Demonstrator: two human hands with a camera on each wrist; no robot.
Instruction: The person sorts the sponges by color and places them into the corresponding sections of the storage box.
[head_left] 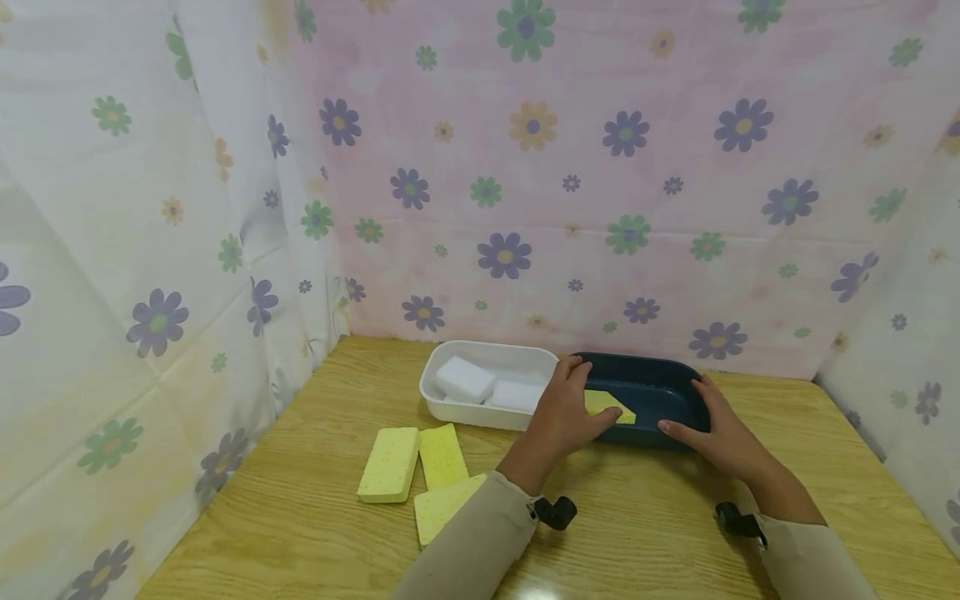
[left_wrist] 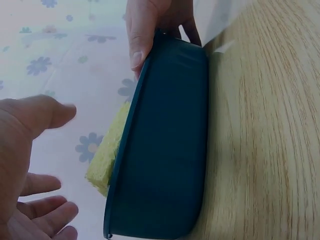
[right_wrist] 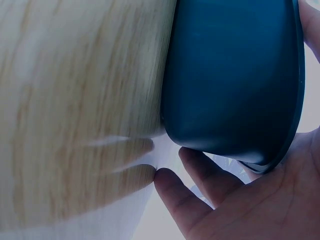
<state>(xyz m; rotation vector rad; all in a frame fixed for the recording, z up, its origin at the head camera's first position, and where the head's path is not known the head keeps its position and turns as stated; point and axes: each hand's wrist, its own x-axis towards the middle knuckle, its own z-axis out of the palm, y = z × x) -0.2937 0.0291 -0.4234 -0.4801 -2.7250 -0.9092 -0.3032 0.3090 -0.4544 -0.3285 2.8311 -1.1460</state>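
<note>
Wooden table (head_left: 645, 533) | right hand (head_left: 727, 437) grips dark-blue tray (left_wrist: 162, 135) (yellow sponge (head_left: 602, 400) inside)

Dark teal tub (head_left: 663, 402), white tub (head_left: 468, 413), white foam blocks (head_left: 464, 379) and yellow sponges (head_left: 389, 464). The bench (head_left: 630, 542) is golden-brown wood grain; the pink cloth backdrop (head_left: 570, 217) carries purple, green and orange flowers. The sleeves (head_left: 474, 533) are beige.

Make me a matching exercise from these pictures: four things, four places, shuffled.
1. White blocks
2. Three yellow sponges
3. Dark blue tray
4. Right hand

A. At the right end of the dark blue tray
B. On the table, outside both trays
C. Inside the white tray
D. Right of the white tray

Pairs: 1-C, 2-B, 3-D, 4-A
</note>
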